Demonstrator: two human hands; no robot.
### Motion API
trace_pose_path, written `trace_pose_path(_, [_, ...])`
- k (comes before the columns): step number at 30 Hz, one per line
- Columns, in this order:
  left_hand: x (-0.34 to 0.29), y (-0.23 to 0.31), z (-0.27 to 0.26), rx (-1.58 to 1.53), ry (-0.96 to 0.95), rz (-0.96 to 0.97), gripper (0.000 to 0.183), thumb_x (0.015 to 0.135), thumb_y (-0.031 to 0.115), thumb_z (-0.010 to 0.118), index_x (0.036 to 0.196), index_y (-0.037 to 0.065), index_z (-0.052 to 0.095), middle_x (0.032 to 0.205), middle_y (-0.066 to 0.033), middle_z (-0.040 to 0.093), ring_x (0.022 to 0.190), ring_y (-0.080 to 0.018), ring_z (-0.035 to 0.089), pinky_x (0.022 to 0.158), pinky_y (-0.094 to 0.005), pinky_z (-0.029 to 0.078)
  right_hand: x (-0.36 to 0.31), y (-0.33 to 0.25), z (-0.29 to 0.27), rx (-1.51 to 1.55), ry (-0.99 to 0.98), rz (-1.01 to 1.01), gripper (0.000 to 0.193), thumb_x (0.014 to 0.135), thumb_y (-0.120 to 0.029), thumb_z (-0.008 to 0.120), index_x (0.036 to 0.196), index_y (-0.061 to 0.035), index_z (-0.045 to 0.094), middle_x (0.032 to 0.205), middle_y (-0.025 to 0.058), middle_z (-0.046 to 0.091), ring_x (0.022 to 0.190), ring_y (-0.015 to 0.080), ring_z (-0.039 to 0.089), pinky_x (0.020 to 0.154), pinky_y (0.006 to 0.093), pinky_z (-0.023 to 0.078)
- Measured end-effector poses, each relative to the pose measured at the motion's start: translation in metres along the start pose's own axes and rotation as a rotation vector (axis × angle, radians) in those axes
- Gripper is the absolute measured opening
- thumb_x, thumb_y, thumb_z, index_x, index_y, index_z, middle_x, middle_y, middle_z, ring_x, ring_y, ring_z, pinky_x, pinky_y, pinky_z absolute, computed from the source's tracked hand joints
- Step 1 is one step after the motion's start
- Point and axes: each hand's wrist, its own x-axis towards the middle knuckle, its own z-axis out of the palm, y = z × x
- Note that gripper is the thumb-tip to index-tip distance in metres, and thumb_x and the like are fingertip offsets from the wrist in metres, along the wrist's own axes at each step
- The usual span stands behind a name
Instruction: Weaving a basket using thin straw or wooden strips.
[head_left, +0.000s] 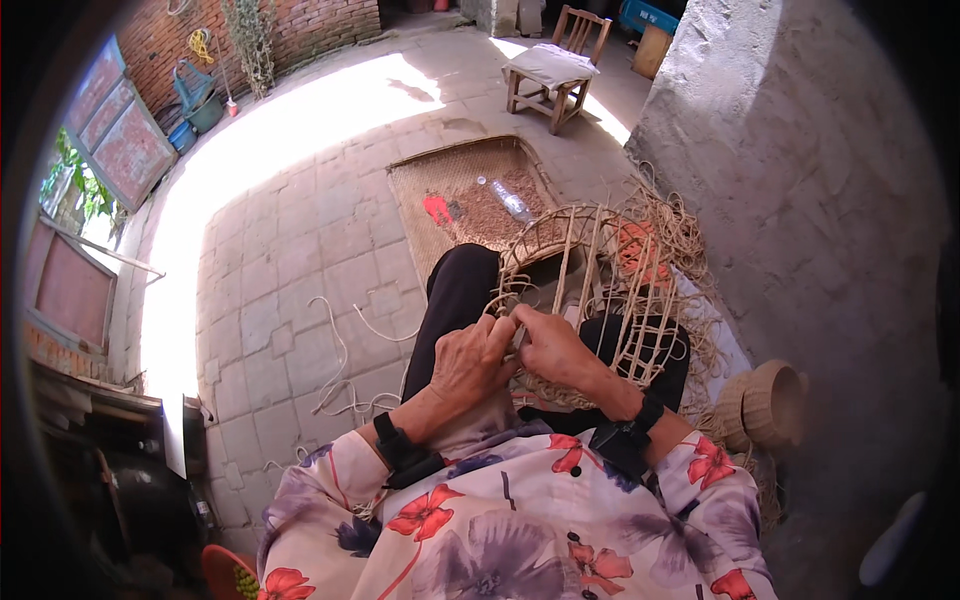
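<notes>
An openwork basket [606, 298] of pale strands is held on the dark-trousered lap [452, 300]. Its near-left edge is gripped by the left hand [474, 360] and the right hand [558, 350], fingers curled, almost meeting; which strand is pinched cannot be told. On the shallow tray [412, 212], a clear bottle [511, 201] is seen toward the right edge, a red object [436, 208] near the left.
</notes>
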Motion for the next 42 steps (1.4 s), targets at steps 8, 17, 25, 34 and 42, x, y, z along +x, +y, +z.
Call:
trace_pose_path(8, [-0.003, -0.020, -0.032, -0.418, 0.074, -0.183, 0.026, 0.080, 0.004, 0.069, 0.100, 0.005, 0.053, 0.076, -0.0062, 0.056, 0.061, -0.0167, 0.055, 0.058, -0.0316, 0.045, -0.034, -0.020, -0.036, 0.902, -0.133, 0.303, 0.047, 0.093, -0.014, 0.056, 0.135, 0.0008, 0.044, 0.077, -0.0018, 0.051, 0.060, 0.0035, 0.048, 0.053, 0.0183, 0.040])
trace_pose_path(17, [0.032, -0.030, -0.047, -0.549, 0.143, -0.290, 0.009, 0.085, 0.009, 0.067, 0.087, 0.000, 0.064, 0.071, -0.0083, 0.062, 0.062, -0.0143, 0.057, 0.060, -0.0304, 0.047, -0.027, -0.017, -0.088, 0.292, 0.174, -0.079, 0.028, 0.101, -0.023, 0.049, 0.112, -0.0009, 0.061, 0.082, 0.0046, 0.062, 0.067, 0.0122, 0.059, 0.058, 0.0255, 0.046])
trace_pose_path(25, [0.081, -0.039, -0.030, -0.581, 0.023, -0.304, 0.016, 0.087, 0.015, 0.066, 0.092, 0.000, 0.066, 0.072, -0.0065, 0.063, 0.064, -0.0134, 0.057, 0.062, -0.0291, 0.048, -0.016, -0.006, -0.124, -0.134, 0.116, -0.019, 0.038, 0.099, -0.035, 0.056, 0.085, 0.0007, 0.059, 0.059, 0.0060, 0.051, 0.059, 0.0191, 0.056, 0.058, 0.0344, 0.044])
trace_pose_path(34, [0.169, -0.065, 0.009, -0.682, -0.213, -0.221, 0.030, 0.090, 0.022, 0.063, 0.109, -0.002, 0.068, 0.087, -0.0097, 0.069, 0.079, -0.0143, 0.064, 0.072, -0.0285, 0.051, 0.012, -0.002, -0.131, 0.715, 0.006, 0.152, 0.027, 0.093, -0.024, 0.068, 0.075, -0.0086, 0.055, 0.061, -0.0038, 0.053, 0.047, 0.0023, 0.048, 0.041, 0.0187, 0.035])
trace_pose_path(42, [0.167, -0.074, 0.006, -0.827, -0.266, -0.166, 0.029, 0.091, 0.017, 0.061, 0.113, -0.001, 0.067, 0.093, -0.0073, 0.068, 0.080, -0.0120, 0.061, 0.071, -0.0267, 0.051, 0.070, -0.010, -0.093, 0.502, 0.264, 0.155, 0.024, 0.086, -0.020, 0.075, 0.075, -0.0061, 0.059, 0.061, -0.0010, 0.057, 0.049, 0.0039, 0.052, 0.043, 0.0195, 0.042])
